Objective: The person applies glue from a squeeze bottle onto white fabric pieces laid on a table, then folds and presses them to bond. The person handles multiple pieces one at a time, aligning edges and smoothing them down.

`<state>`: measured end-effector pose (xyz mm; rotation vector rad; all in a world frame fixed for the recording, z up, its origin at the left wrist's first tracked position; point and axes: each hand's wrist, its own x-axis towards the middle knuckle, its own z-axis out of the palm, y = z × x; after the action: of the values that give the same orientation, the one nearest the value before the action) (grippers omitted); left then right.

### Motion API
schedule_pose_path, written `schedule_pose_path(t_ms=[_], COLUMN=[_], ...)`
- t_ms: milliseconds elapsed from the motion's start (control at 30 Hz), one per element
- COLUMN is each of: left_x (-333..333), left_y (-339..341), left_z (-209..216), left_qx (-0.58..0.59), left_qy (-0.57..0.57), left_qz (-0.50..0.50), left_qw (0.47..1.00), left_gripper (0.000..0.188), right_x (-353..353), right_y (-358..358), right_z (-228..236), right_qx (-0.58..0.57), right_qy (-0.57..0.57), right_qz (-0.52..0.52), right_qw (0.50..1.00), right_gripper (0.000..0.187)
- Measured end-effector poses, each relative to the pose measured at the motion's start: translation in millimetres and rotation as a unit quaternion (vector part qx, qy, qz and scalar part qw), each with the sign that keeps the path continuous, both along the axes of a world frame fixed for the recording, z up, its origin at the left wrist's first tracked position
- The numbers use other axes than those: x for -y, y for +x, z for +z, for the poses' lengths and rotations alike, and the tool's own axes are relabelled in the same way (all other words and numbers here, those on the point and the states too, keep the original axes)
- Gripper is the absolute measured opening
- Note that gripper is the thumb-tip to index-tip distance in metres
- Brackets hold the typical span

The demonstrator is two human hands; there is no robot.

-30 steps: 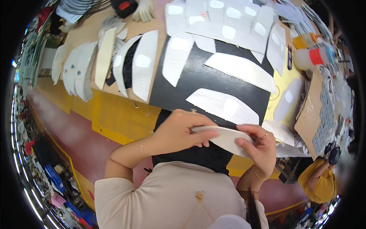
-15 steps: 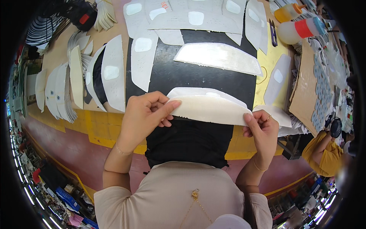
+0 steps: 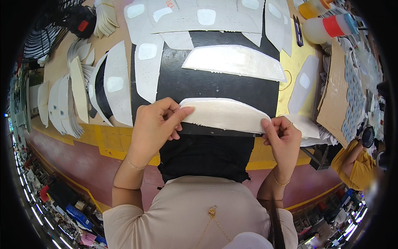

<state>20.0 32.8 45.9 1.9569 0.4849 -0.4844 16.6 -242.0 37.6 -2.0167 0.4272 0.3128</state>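
Note:
Near the front edge of the black work mat (image 3: 215, 90), a curved off-white panel (image 3: 226, 116) is stretched between my two hands. My left hand (image 3: 159, 122) pinches its left end, thumb on top. The right end is gripped by my right hand (image 3: 282, 135), with the thumb on top and fingers curled below. A thin white rim shows along the panel's upper edge, so a second layer may lie under it. Just beyond it, another similar panel (image 3: 234, 62) lies flat on the mat, its face glossy as if wet.
Panels with white patches (image 3: 207, 17) overlap at the back, and more panels (image 3: 118, 83) lie at the left. On the right are snips (image 3: 298, 31), a bottle with a red band (image 3: 329, 28), an orange-topped bottle (image 3: 313, 7) and cardboard (image 3: 331, 91). A person in yellow (image 3: 354, 166) is at far right.
The held panel has tilted flatter: its cream face shows more, and the patched layer behind it is now covered except for a thin rim. Both hands keep their hold.

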Motion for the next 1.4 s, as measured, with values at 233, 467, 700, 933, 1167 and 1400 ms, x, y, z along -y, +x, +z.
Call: schedule_pose_path(t_ms=[233,467,700,933,1167,1400], left_x=[1.4,2.6,7.5,2.2,11.4,29.9], left_y=[1.7,2.5,5.2,-3.2,-14.0,-26.5], left_z=[1.1,1.8,6.1,-7.8,-5.1,-35.9], left_qx=[-0.001,0.003,-0.018,0.160,0.331,0.326], left_qy=[0.010,0.015,0.055,0.191,0.327,0.301], left_qz=[-0.004,-0.005,-0.011,-0.120,-0.188,-0.350], left_qw=[1.000,1.000,0.998,0.961,0.865,0.825], left_gripper=[0.028,0.028,0.030,0.031,0.037,0.066], right_x=[-2.5,-5.2,-9.8,-11.1,-22.1,-58.9], right_y=[-0.7,-1.5,-0.8,2.8,-7.9,-18.1], right_z=[1.1,2.2,5.1,15.5,-0.3,-12.2], right_qx=[0.009,0.015,0.023,0.003,0.308,0.236], right_qy=[-0.021,-0.041,-0.088,-0.206,-0.239,-0.278], right_qz=[0.008,0.009,0.025,0.084,0.204,0.367], right_qw=[1.000,0.999,0.996,0.975,0.898,0.855], right_gripper=[0.024,0.024,0.025,0.021,0.057,0.067])
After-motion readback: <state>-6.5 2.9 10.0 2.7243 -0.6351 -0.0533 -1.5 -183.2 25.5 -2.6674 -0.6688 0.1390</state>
